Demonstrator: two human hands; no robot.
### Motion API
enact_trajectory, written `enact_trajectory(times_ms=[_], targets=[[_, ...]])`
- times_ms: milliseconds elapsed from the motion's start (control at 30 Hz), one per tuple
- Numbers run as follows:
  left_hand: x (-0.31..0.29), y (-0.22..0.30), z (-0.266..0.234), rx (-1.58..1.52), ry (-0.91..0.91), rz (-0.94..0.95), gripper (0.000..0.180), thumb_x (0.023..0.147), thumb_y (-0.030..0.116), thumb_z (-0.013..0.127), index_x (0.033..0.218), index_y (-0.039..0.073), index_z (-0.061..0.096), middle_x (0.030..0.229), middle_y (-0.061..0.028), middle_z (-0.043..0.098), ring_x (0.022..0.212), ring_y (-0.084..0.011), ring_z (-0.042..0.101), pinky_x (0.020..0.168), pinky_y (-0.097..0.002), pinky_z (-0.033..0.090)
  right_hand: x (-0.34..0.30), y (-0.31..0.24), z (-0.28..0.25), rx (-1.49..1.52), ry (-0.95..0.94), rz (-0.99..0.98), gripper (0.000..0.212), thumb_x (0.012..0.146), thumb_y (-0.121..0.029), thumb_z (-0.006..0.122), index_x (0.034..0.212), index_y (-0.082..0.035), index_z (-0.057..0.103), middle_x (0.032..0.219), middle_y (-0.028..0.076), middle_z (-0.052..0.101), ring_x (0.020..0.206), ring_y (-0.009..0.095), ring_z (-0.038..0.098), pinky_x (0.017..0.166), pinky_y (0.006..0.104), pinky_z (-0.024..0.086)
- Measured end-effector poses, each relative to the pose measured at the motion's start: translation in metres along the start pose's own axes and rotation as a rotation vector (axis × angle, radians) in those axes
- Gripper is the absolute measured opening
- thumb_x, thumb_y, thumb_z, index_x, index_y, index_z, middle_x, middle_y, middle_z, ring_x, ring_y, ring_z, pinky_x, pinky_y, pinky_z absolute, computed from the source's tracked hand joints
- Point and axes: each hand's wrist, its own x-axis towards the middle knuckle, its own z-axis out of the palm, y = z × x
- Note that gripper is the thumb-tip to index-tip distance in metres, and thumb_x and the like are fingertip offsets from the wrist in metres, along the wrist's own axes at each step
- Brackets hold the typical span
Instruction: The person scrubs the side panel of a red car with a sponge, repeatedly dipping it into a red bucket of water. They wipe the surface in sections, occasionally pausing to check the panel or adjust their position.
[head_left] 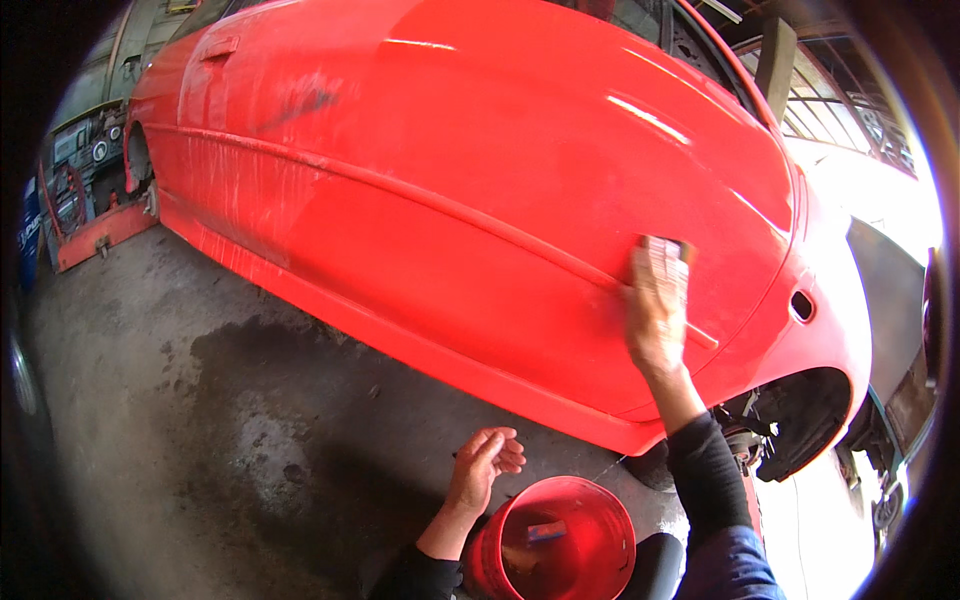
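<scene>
Concrete floor point(130, 340), grey, with dark damp-looking patches. Nearest: one red bucket point(603, 530), standing upright, presumably placed within easy reach; inside it, one small block point(546, 531), blue and orange. Left hand point(487, 460): raised beside the bucket's rim, fingers loosely bent and close together, thumb alongside, nothing seen in it; likely kept clear of the panel. Right hand point(658, 305): reaching to the door point(450, 290), blurred, fingers together over a pad point(684, 250), seemingly laid flat to spread pressure. Pad: against the door's front part, mostly hidden by that hand, one dark edge showing. Trim strip point(430, 205): raised, running along the door and passing behind the right hand, a ridge interrupting the smooth panel. Car point(230, 250): red, pale streaks and one dark smudge point(310, 105) toward the rear. Wheel arch point(805, 425): at right, no wheel seen mounted. Farthest left: one low red beam point(105, 235); behind it, a machine point(75, 150) with round dials.
</scene>
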Motion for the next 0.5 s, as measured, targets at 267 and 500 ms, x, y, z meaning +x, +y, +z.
enact_trajectory(times_ms=[267,500], targets=[[0.035,-0.009,-0.012,0.069,0.198,-0.030,0.033,0.102,0.035,0.058,0.113,0.004,0.063,0.092,-0.0094,0.069,0.078,-0.0197,0.069,0.070,-0.0335,0.058,0.184,-0.139,0.114,-0.174,-0.013,-0.664,0.045,0.105,-0.027,0.043,0.144,-0.004,0.051,0.154,0.011,0.047,0.148,0.026,0.035,0.126,0.0404,0.023],[0.019,0.005,-0.006,-0.079,0.177,0.031,0.038,0.103,0.041,0.053,0.115,0.006,0.061,0.094,-0.0092,0.069,0.084,-0.0229,0.068,0.076,-0.0388,0.055,0.078,0.025,-0.040,-0.195,-0.079,0.028,0.056,0.096,-0.012,0.059,0.148,-0.001,0.045,0.156,0.021,0.041,0.147,0.035,0.037,0.123,0.0508,0.026]])
